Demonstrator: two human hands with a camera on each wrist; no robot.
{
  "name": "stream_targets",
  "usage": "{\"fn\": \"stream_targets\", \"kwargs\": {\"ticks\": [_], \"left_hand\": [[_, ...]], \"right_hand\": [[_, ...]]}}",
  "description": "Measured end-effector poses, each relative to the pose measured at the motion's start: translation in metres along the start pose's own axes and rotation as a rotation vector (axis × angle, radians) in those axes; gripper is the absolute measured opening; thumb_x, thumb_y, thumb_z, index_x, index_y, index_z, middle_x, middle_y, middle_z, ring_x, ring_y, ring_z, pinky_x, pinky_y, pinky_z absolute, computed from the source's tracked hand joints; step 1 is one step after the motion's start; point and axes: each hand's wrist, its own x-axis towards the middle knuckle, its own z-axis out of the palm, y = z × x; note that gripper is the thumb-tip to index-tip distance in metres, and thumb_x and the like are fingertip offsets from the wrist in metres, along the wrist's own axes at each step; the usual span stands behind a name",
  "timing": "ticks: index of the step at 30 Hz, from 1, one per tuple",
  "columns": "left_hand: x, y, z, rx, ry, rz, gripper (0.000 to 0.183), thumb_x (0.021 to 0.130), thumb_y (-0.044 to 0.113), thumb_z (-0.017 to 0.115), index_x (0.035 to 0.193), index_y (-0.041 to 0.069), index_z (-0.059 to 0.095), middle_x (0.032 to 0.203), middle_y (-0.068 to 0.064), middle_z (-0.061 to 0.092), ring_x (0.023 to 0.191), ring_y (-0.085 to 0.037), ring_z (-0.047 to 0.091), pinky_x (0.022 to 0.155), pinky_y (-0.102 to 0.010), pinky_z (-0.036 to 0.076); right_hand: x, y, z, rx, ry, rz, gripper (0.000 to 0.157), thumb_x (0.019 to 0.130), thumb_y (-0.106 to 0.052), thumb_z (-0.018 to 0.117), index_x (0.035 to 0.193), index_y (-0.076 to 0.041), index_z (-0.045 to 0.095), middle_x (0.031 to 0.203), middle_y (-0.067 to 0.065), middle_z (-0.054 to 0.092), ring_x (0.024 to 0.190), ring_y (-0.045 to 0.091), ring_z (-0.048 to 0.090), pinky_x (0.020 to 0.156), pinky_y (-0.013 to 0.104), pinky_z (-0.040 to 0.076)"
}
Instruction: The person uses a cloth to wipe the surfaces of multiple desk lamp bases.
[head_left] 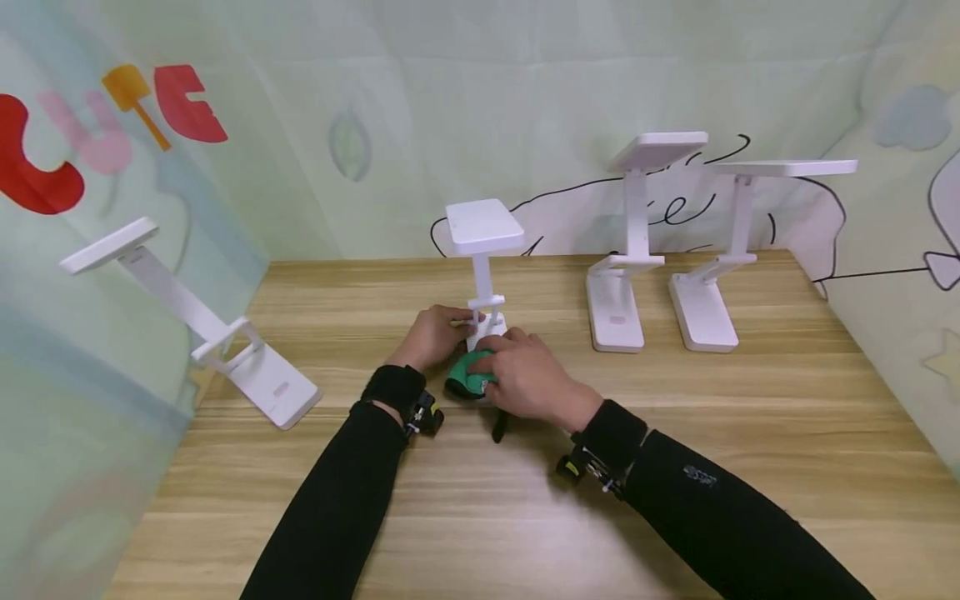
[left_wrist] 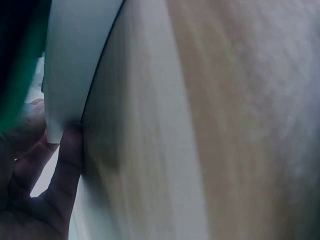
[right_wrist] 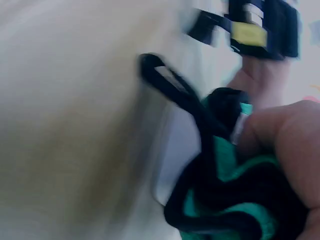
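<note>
A white folding desk lamp [head_left: 486, 229] stands at the middle of the table between the two hands, its flat head raised above them. My left hand [head_left: 433, 337] grips the side of its base; in the left wrist view, fingers pinch the edge of the white base [left_wrist: 75, 60] close over the wood. My right hand [head_left: 531, 377] holds a green cloth [head_left: 463, 377] with black trim against the base, covering its front part. In the right wrist view a black hanging loop [right_wrist: 167, 80] sticks out from the bunched cloth.
Another white lamp [head_left: 273, 383] stands tilted at the left. Two more lamps, one nearer [head_left: 617, 312] and one farther right [head_left: 705, 312], stand at the back right. A printed curtain [head_left: 300, 125] hangs behind the wooden table [head_left: 480, 517].
</note>
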Motion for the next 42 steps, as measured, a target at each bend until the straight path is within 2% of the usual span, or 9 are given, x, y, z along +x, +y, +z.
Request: {"fn": "stream_targets", "kwargs": {"ticks": [3,6,9,13,18,24,35,39,42], "left_hand": [[0.000,0.003,0.001,0.008,0.003,-0.003,0.022,0.094,0.029,0.064,0.113,0.026,0.073,0.124,0.000,0.067,0.107,-0.014,0.059,0.085,-0.033,0.051],[0.000,0.004,0.001,0.013,0.009,0.000,0.021,0.094,0.028,0.064,0.113,0.026,0.073,0.122,0.000,0.068,0.098,-0.012,0.061,0.079,-0.030,0.051],[0.000,0.005,0.000,0.013,0.014,0.002,0.022,0.094,0.025,0.063,0.114,0.023,0.073,0.120,0.000,0.069,0.091,-0.012,0.060,0.074,-0.028,0.051],[0.001,0.004,-0.003,-0.015,0.025,-0.001,0.022,0.093,0.022,0.064,0.114,0.020,0.073,0.119,-0.003,0.069,0.084,-0.013,0.062,0.068,-0.026,0.051],[0.001,0.004,-0.001,-0.042,0.030,-0.026,0.021,0.093,0.023,0.066,0.112,0.022,0.074,0.117,-0.003,0.070,0.077,-0.013,0.063,0.064,-0.025,0.050],[-0.001,0.003,0.004,-0.022,0.033,-0.051,0.021,0.094,0.026,0.064,0.113,0.025,0.073,0.118,-0.001,0.069,0.087,-0.013,0.062,0.071,-0.028,0.052],[0.000,-0.002,0.000,0.004,0.040,-0.081,0.018,0.093,0.027,0.065,0.107,0.029,0.075,0.117,0.000,0.070,0.090,-0.014,0.061,0.074,-0.030,0.052],[-0.001,0.000,0.000,0.001,0.030,-0.076,0.019,0.093,0.027,0.065,0.110,0.027,0.074,0.118,0.000,0.069,0.091,-0.014,0.060,0.074,-0.030,0.052],[0.001,0.002,0.002,-0.001,0.022,-0.058,0.021,0.093,0.028,0.065,0.112,0.027,0.073,0.120,-0.001,0.069,0.089,-0.014,0.061,0.075,-0.030,0.051]], "right_hand": [[-0.016,0.005,0.001,0.052,0.007,-0.078,0.026,0.082,-0.020,0.065,0.105,-0.026,0.075,0.126,0.003,0.061,0.102,0.028,0.052,0.080,0.047,0.047],[-0.030,0.021,-0.006,0.140,-0.014,-0.042,0.024,0.082,-0.015,0.064,0.103,-0.022,0.076,0.124,0.005,0.062,0.105,0.025,0.054,0.087,0.044,0.046],[-0.031,0.042,-0.017,0.175,0.003,0.171,0.028,0.084,-0.015,0.064,0.111,-0.014,0.073,0.125,0.012,0.061,0.107,0.028,0.056,0.090,0.046,0.047],[-0.009,0.058,-0.026,0.163,0.063,0.470,0.040,0.086,-0.016,0.062,0.125,-0.008,0.065,0.127,0.021,0.057,0.106,0.033,0.056,0.086,0.050,0.049],[0.022,0.054,-0.015,0.092,-0.006,0.582,0.039,0.085,-0.015,0.060,0.124,-0.010,0.065,0.119,0.020,0.055,0.101,0.036,0.049,0.081,0.050,0.048],[0.013,0.047,-0.002,0.021,-0.059,0.484,0.033,0.085,-0.010,0.054,0.113,-0.016,0.071,0.118,0.016,0.055,0.095,0.037,0.046,0.071,0.051,0.048],[-0.042,0.026,-0.001,-0.044,-0.001,0.014,0.023,0.075,-0.006,0.066,0.092,-0.017,0.077,0.109,0.013,0.063,0.090,0.029,0.055,0.076,0.041,0.049],[-0.048,0.023,-0.020,0.081,-0.131,-0.014,0.023,0.080,-0.009,0.065,0.099,-0.018,0.076,0.113,0.010,0.062,0.096,0.027,0.054,0.081,0.040,0.047],[-0.042,0.025,-0.040,0.149,-0.162,0.061,0.028,0.085,-0.014,0.064,0.110,-0.018,0.074,0.121,0.011,0.060,0.104,0.028,0.054,0.085,0.043,0.048]]}}
